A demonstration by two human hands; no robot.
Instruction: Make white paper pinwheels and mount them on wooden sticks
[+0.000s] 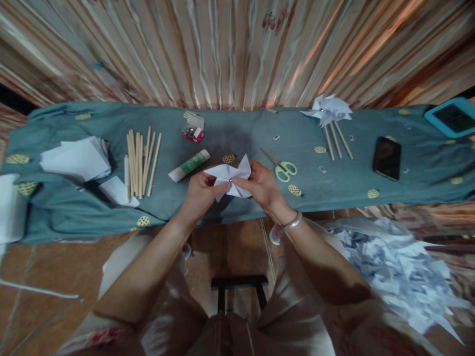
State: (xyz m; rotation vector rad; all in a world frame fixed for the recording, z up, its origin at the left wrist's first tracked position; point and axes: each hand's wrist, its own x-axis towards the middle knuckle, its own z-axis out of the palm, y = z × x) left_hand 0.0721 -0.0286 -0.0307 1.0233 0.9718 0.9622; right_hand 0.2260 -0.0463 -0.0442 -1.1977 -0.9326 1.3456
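Observation:
A white paper pinwheel (230,173) is held between my two hands over the front part of the cloth-covered table (237,126). My left hand (202,190) pinches its left side, the thumb reaching toward the middle. From the other side my right hand (264,185) grips it, thumb close to a small dark pin at the centre. Most of my fingers are hidden behind the paper. Just beyond my left hand lies a glue stick (189,165) with a green label. Green-handled scissors (282,167) rest to the right of my right hand.
Toward the left are wooden sticks (141,163) and stacked white paper (79,157). A small red box of pins (193,129) stands at the back. On the right are finished pinwheels (330,110), a phone (387,158) and a blue-framed device (452,117). Many paper pieces (399,269) fill a bag below.

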